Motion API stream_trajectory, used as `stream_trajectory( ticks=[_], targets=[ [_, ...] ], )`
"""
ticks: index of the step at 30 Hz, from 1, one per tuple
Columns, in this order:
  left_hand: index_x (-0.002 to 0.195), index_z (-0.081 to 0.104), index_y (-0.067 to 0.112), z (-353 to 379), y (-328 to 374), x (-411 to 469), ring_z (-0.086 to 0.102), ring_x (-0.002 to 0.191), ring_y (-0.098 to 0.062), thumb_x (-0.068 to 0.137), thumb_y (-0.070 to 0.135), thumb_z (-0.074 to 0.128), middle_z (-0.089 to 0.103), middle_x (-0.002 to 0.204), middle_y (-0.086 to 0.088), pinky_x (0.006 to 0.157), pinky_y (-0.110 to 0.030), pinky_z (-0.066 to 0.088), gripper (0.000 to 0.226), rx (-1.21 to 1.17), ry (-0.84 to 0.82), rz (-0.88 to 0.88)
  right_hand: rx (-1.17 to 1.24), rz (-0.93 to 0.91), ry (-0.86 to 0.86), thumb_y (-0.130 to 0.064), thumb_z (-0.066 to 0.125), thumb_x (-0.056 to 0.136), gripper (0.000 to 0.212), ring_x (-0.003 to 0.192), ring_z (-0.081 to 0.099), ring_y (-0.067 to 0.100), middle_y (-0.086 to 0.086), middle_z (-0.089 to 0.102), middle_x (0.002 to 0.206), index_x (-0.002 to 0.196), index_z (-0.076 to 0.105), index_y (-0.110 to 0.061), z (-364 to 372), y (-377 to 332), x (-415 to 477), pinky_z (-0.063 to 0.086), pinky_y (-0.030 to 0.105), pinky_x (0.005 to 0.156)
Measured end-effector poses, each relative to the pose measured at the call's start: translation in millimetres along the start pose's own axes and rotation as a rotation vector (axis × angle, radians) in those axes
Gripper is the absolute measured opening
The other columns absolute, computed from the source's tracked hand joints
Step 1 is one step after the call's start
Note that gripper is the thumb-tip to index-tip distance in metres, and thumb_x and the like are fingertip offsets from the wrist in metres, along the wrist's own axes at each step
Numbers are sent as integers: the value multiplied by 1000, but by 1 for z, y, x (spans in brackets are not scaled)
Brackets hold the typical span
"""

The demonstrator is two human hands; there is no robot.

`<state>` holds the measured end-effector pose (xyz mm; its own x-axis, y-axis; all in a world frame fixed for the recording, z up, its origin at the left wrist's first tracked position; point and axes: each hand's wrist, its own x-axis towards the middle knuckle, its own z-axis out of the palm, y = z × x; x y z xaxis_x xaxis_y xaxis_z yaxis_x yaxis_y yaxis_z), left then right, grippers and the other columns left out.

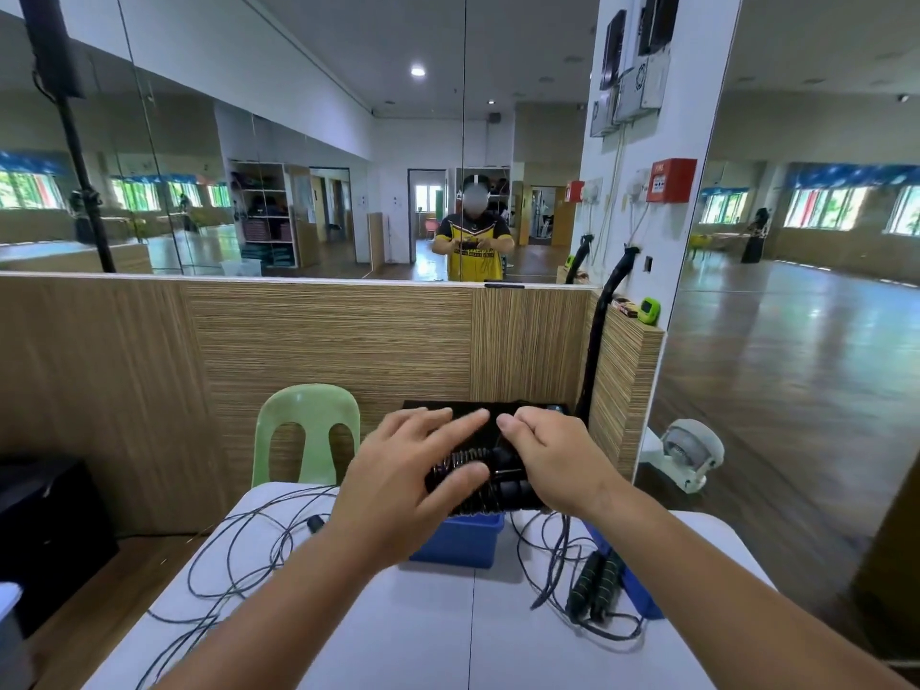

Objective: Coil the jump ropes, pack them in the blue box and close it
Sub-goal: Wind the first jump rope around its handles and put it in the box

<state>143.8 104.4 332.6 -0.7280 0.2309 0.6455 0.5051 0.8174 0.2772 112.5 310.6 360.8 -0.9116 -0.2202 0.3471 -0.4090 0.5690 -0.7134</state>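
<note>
A single wide-angle view from the person's head faces forward and tilts down, close over the left hand [398, 483] and right hand [555, 463] above the counter [423, 632]. Its upper half looks level at a wall mirror [298, 191] beyond a wooden partition [323, 341].

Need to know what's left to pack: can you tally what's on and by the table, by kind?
Jump ropes: 3 (coiled rope, loose rope, rope with green-black handles)
Blue box: 1
Blue lid, apparently: 1
White table: 1
Green plastic chair: 1
Total: 7
</note>
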Motion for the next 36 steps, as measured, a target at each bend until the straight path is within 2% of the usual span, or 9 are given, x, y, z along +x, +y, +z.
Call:
stream_trajectory(
  ticks=[2,5,10,14,18,22,24,27,36],
  targets=[
    [151,33,55,-5,-7,5,54,128,-21,91,84,31,61,141,9,104,-46,45,67,179,-111,216,-8,-13,-10,-37,45,107,44,64,60,16,5,61,69,74,56,-10,0,1,1,50,34,59],
    [153,28,56,-8,-11,12,63,116,-19,85,89,30,65,133,10,100,-47,46,75,340,-178,357,5,-1,-39,-33,44,108,43,54,51,1,-3,54,65,68,50,-17,-1,0,3,43,14,52],
    [154,26,56,-8,-16,12,68,98,-16,87,83,39,64,131,9,79,-35,53,73,410,-213,500,-31,-25,-88,-41,43,107,47,64,54,11,13,64,76,77,55,-6,-4,2,6,47,34,64],
    [154,27,54,-6,-16,10,67,75,-12,88,75,50,62,121,7,50,-26,49,73,423,-199,504,-47,-28,-108,-40,43,107,46,65,56,10,6,68,79,82,58,-4,-4,-3,5,47,28,61],
    [153,28,56,0,-21,7,64,81,-14,89,62,58,59,116,3,52,-29,53,70,406,-179,496,-117,-27,-97,-38,43,107,46,64,49,13,-1,53,68,73,51,-8,-3,-4,5,42,35,65],
    [150,30,58,3,-23,6,63,80,-16,89,58,56,58,111,3,51,-31,52,66,387,-208,489,-366,-62,-159,-42,44,106,46,74,56,17,-4,57,76,68,53,-19,-10,-14,10,44,40,70],
    [149,31,58,5,-23,6,62,77,-16,89,59,55,58,108,3,51,-30,50,65,385,-219,488,-537,-101,-167,-48,45,104,45,80,57,14,-5,56,86,68,56,-24,-14,-22,11,42,36,66],
    [149,28,58,7,-23,7,62,72,-18,89,58,55,57,105,2,50,-31,52,66,358,-214,470,-640,-105,-177,-53,46,102,45,74,58,12,-5,60,77,72,60,-23,-18,-34,11,36,31,56],
    [149,33,58,10,-29,10,60,62,-22,87,58,53,58,104,0,47,-32,50,65,351,-199,454,-366,-8,-204,-40,47,104,49,65,60,20,1,60,64,68,62,-11,-18,-50,8,39,33,57]
  ],
)
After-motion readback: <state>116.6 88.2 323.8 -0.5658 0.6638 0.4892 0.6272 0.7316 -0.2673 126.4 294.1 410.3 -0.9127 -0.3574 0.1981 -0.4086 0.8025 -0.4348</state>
